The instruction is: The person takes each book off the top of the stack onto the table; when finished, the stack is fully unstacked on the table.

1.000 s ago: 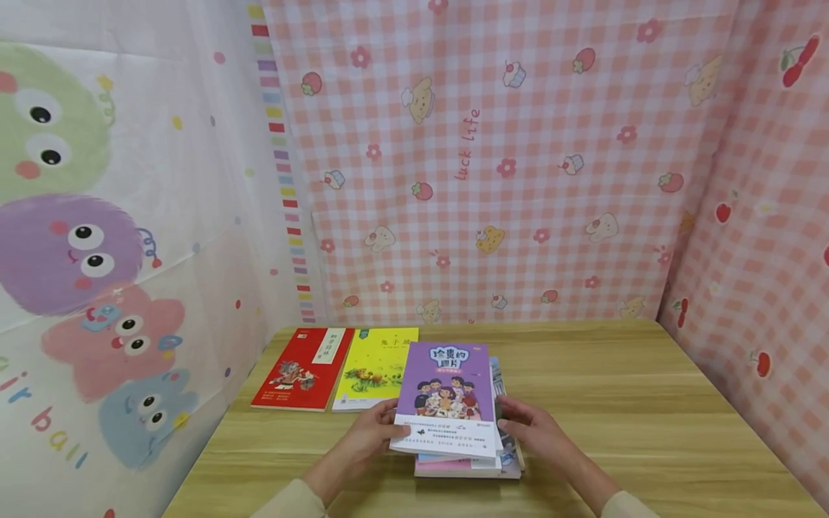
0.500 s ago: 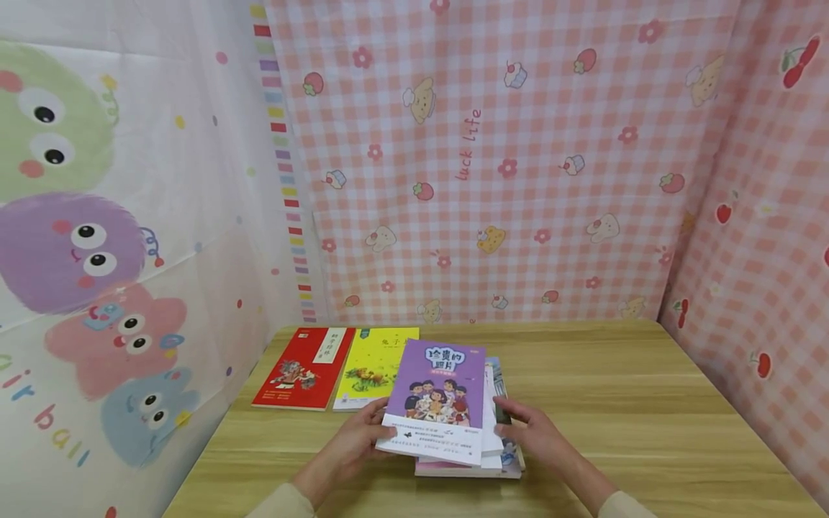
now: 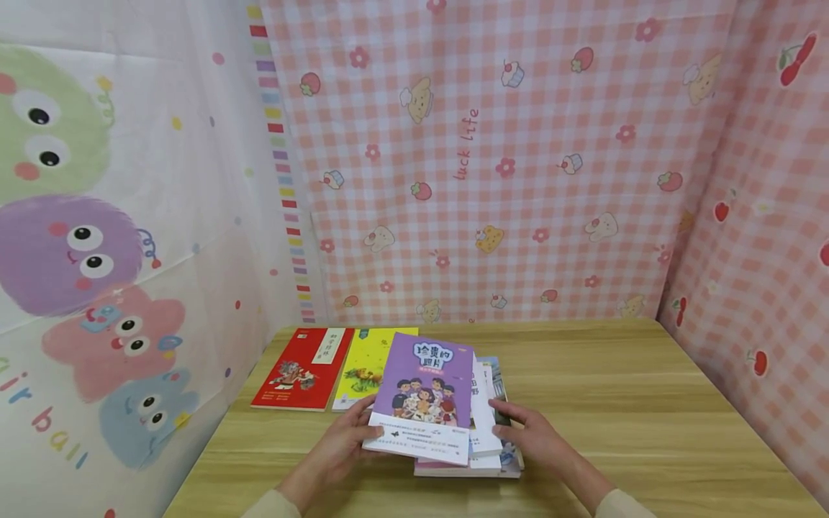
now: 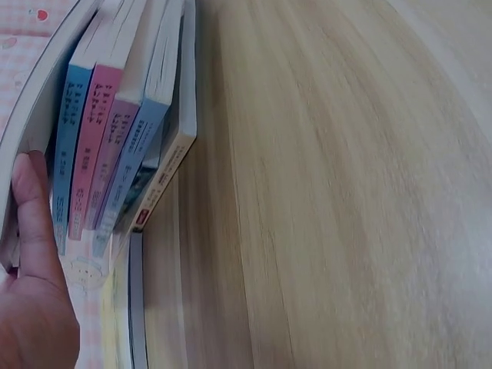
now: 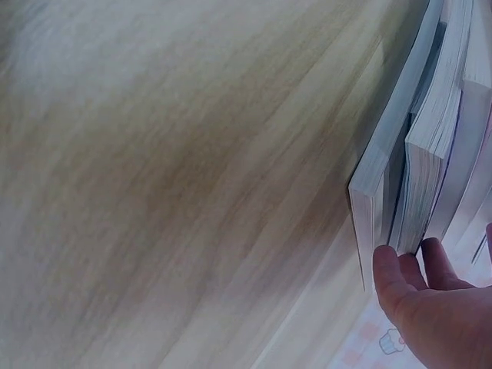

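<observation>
In the head view the left hand [image 3: 338, 447] grips the lower left of a purple book [image 3: 424, 396], thumb on its white band and fingers beneath. The purple book lies tilted over a stack, partly covering a white book [image 3: 483, 424]. At the stack's right side is the right hand [image 3: 540, 440], its fingers and thumb against the book edges. The left wrist view shows the left hand [image 4: 38, 304] under a book beside several blue and pink spines [image 4: 96, 115]. In the right wrist view the right hand's fingertips touch page edges [image 5: 423, 177].
A red book [image 3: 301, 370] and a yellow book [image 3: 363, 374] lie side by side at the back left of the wooden table [image 3: 615, 403]; the purple book overlaps the yellow one in view. Printed curtains [image 3: 505, 216] hang behind and on both sides.
The left hand has moved left with the purple book, which has turned slightly and uncovers more of the white book below. The right hand has shifted slightly left at the stack's side.
</observation>
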A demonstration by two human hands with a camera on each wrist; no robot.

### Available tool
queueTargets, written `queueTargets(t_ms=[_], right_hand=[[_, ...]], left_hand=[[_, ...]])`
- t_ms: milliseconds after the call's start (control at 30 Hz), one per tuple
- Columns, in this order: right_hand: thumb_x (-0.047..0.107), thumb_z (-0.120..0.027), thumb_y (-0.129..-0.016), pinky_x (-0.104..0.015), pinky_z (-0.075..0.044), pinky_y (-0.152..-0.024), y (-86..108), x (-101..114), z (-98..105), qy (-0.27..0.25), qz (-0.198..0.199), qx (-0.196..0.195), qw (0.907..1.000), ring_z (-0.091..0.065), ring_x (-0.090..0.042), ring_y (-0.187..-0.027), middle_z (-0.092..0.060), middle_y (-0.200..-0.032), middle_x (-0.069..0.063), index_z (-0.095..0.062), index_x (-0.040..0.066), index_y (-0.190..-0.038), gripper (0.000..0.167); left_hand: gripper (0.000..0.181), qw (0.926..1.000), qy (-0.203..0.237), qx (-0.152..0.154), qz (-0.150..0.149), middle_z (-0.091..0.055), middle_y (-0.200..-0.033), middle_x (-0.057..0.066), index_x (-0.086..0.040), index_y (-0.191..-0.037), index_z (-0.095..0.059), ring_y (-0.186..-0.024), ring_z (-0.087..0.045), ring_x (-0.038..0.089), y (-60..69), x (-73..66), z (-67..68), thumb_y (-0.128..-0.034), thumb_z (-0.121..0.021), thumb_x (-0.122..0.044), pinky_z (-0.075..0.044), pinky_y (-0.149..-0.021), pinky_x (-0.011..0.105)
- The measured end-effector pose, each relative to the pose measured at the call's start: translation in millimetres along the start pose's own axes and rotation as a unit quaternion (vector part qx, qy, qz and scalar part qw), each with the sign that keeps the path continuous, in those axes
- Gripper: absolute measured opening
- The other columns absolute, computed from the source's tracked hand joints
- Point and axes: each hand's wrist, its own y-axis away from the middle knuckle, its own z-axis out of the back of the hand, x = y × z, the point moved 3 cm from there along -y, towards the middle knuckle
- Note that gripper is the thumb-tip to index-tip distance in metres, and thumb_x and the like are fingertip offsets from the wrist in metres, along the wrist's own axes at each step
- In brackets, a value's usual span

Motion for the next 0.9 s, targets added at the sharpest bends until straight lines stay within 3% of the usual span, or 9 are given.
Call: queueTargets(t_ms=[433,767,900], right_hand=[[0.009,-0.069,-0.092,-0.063,-0.026,-0.11,-1.4,-1.6,-0.2,-0.006,-0.017,0.007,0.9998,-0.028,-0.049,-0.14,-0.042,-0.149,-0.025,-0.058,0.004,-0.138,0.048],[0.007,-0.068,-0.092,-0.063,-0.029,-0.109,-2.6,-0.9,-0.9,0.008,-0.018,0.002,0.9998,-0.031,-0.049,-0.139,-0.044,-0.148,-0.024,-0.057,0.004,-0.138,0.048],[0.007,-0.068,-0.092,-0.063,-0.029,-0.109,-2.4,-0.9,-0.9,0.011,-0.017,0.002,0.9998,-0.031,-0.049,-0.138,-0.044,-0.148,-0.024,-0.057,0.004,-0.138,0.048]], left_hand=[[0.073,0.9995,0.007,-0.029,-0.008,-0.055,-0.132,0.011,-0.005,-0.157,-0.017,-0.101,-0.066,0.021,12.8,-11.8,27.1,-0.0959,-0.056,0.001,-0.057,-0.085,0.04],[0.074,0.9992,0.006,-0.038,-0.014,-0.042,-0.146,0.011,-0.007,-0.158,-0.013,-0.105,-0.064,0.018,28.2,-22.5,48.2,-0.097,-0.053,0.001,-0.056,-0.087,0.036],[0.073,0.9982,-0.01,-0.058,-0.006,-0.051,-0.138,0.009,-0.009,-0.158,-0.018,-0.104,-0.064,0.02,34.6,-25.3,58.1,-0.097,-0.058,-0.003,-0.055,-0.088,0.037]])
